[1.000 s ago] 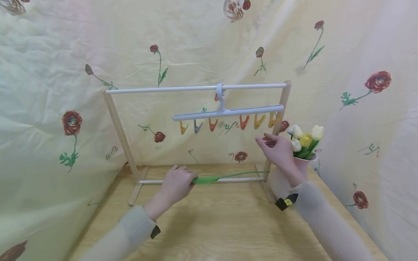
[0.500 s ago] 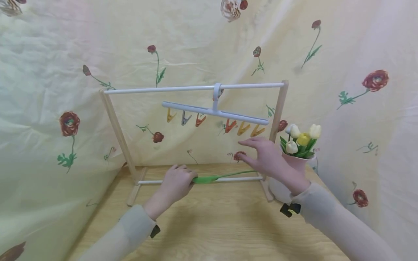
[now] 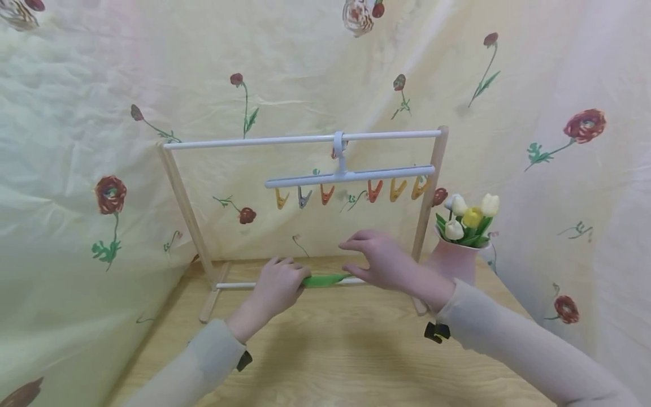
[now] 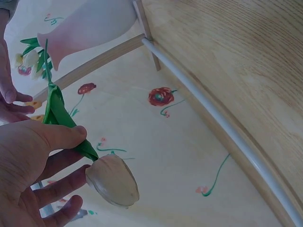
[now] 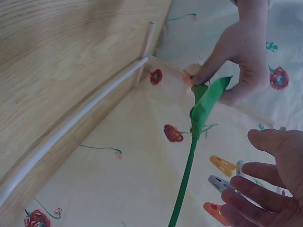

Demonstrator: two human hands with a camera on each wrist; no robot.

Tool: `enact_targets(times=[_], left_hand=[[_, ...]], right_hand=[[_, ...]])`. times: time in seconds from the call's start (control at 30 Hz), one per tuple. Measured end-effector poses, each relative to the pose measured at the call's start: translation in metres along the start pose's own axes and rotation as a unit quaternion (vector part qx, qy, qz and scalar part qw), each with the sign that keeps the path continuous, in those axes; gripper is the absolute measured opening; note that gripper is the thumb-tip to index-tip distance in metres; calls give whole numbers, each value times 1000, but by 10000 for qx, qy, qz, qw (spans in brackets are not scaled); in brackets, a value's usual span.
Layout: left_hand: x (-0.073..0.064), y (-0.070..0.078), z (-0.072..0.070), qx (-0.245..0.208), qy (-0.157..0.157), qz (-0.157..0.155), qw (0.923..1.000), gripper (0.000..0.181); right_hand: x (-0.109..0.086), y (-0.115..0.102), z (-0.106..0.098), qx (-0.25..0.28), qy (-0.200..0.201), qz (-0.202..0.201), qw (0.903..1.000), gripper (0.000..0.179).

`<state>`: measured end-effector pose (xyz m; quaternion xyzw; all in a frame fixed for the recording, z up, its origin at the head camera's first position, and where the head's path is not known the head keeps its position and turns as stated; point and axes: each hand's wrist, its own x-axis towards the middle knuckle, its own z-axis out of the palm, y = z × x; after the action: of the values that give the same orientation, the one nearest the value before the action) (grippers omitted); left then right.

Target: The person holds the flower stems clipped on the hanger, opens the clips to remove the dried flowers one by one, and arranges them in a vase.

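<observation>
In the left wrist view, my left hand (image 4: pixel 42 156) pinches a white tulip (image 4: pixel 113 182) between thumb and fingers, just behind its bloom. Its green leaf (image 3: pixel 322 281) and stem point rightward in the head view, where the hand hides the bloom. My right hand (image 3: pixel 386 263) hovers at the stem's right part with thumb and fingers spread apart. Seen from the right wrist, those fingers stand beside the green stem (image 5: pixel 187 175) without closing round it. A pink-and-white vase (image 3: pixel 452 263) with several white and yellow tulips (image 3: pixel 470 217) stands behind the right forearm.
Behind the hands stands a wooden rack (image 3: pixel 185 215) with white bars. From its top bar hangs a pale blue hanger (image 3: pixel 305 181) carrying several yellow, grey and orange clips (image 3: pixel 375 191). The wooden table (image 3: pixel 325 350) meets flowered cloth at the back and sides.
My right hand has come left and down from near the vase to beside the tulip's leaf, its fingers spreading. The hanger has tilted and swung back near level. My left hand keeps its hold.
</observation>
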<state>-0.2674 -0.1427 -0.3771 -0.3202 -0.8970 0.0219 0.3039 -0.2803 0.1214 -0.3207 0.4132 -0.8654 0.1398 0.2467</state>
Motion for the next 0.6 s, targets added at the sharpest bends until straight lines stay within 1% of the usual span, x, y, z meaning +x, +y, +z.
enact_targets(times=[0.27, 0.37, 0.47, 0.6], left_hand=[[0, 0, 3, 41, 21, 26, 10000, 13], [0, 0, 4, 70, 36, 32, 10000, 12], [1, 1, 3, 111, 32, 33, 9999, 11], [1, 1, 3, 146, 20, 53, 9999, 11]], right_hand=[[0, -12, 13, -24, -764, 53, 9971, 36], [-1, -14, 20, -135, -810, -58, 9966, 32], [-1, -15, 27, -272, -766, -245, 9964, 22], [-1, -16, 33, -273, -734, -405, 9961, 11]])
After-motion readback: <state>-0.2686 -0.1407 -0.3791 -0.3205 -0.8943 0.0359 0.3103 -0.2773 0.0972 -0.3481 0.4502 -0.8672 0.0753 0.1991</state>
